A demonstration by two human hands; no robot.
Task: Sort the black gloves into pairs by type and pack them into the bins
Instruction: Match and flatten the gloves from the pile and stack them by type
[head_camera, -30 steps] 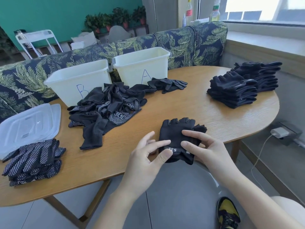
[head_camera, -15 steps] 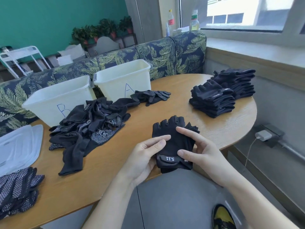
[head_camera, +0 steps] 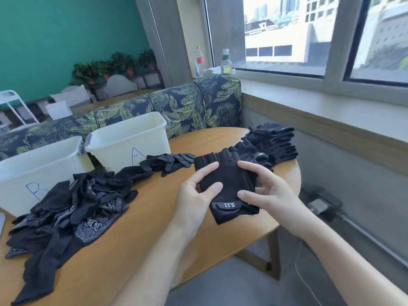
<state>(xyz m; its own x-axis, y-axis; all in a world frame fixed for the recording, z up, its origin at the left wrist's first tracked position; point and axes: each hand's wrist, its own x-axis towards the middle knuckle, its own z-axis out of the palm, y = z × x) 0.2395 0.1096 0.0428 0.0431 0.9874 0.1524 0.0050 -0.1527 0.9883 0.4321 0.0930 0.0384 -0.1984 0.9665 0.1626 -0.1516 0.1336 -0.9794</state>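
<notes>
I hold a stacked pair of black fingerless gloves [head_camera: 229, 184] with a "5.11" wrist tab above the table's near edge. My left hand [head_camera: 196, 191] pinches its left side, thumb on top. My right hand [head_camera: 265, 191] grips its right side. A loose heap of black gloves [head_camera: 72, 206], some dotted, lies at left. Two dotted gloves [head_camera: 174, 161] lie beside bin A [head_camera: 128, 140]. Bin B [head_camera: 37, 166] stands left of it. Stacks of fingerless gloves [head_camera: 273, 144] sit at the far right of the table.
The round wooden table [head_camera: 154, 213] ends just under my hands. A leaf-patterned sofa [head_camera: 187, 102] backs the bins. A charger and cable [head_camera: 318, 206] lie on the floor at right. Bottles [head_camera: 226, 62] stand on the window ledge.
Both hands have lifted the glove pair off the table and carried it up and away from me. My view has swung right and upward, toward the window.
</notes>
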